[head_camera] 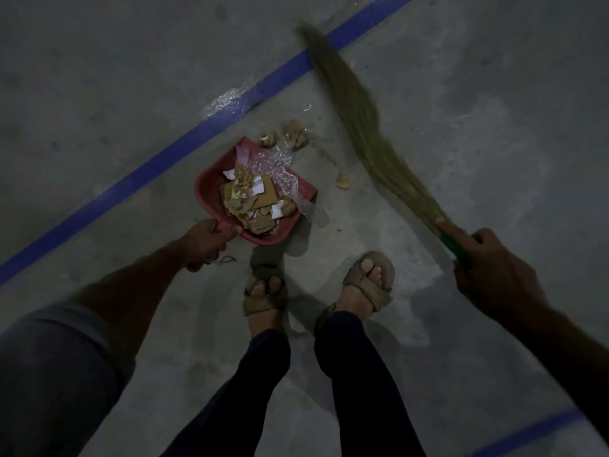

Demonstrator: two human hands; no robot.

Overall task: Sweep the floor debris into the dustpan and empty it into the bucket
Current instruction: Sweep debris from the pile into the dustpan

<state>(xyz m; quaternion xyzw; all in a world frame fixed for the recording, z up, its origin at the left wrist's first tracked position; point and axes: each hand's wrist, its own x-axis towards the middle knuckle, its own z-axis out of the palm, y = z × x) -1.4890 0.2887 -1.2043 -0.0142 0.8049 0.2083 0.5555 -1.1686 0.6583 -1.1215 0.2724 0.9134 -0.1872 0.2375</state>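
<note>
A red dustpan (207, 189) rests on the concrete floor, filled with cardboard scraps, paper bits and clear plastic wrap. My left hand (207, 240) grips its handle at the near end. My right hand (491, 262) holds the green handle of a grass broom (362, 117), whose long bristles stretch up and left, blurred, above the floor beyond the pan. Loose cardboard pieces (293, 133) lie just past the pan's open edge, and one small scrap (342, 181) sits to its right. No bucket is in view.
A blue tape line (148, 169) crosses the floor diagonally behind the dustpan, with a crumpled clear plastic piece (227, 100) lying on it. My sandalled feet (316, 285) stand just behind the pan. Another blue line (527, 433) shows at bottom right.
</note>
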